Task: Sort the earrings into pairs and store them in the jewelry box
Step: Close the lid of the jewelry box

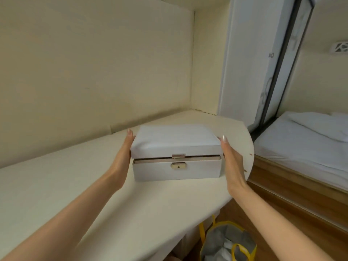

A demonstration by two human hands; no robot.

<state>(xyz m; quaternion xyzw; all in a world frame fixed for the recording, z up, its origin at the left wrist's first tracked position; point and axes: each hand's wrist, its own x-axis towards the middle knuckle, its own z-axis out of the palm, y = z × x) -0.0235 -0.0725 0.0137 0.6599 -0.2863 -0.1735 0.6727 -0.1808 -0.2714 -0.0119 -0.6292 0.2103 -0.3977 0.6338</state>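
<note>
A pale grey jewelry box with a gold clasp stands on the cream table, near its rounded right end. Its lid is lifted a little, leaving a narrow gap along the front. My left hand presses flat against the box's left side, fingers reaching up to the lid. My right hand presses the right side in the same way. No earrings are in view; the inside of the box is hidden.
Cream walls close the table in at the back and back right. A mirrored wardrobe door stands at the right, with a white bed in its glass. A grey bag with yellow handles sits on the wooden floor below the table edge.
</note>
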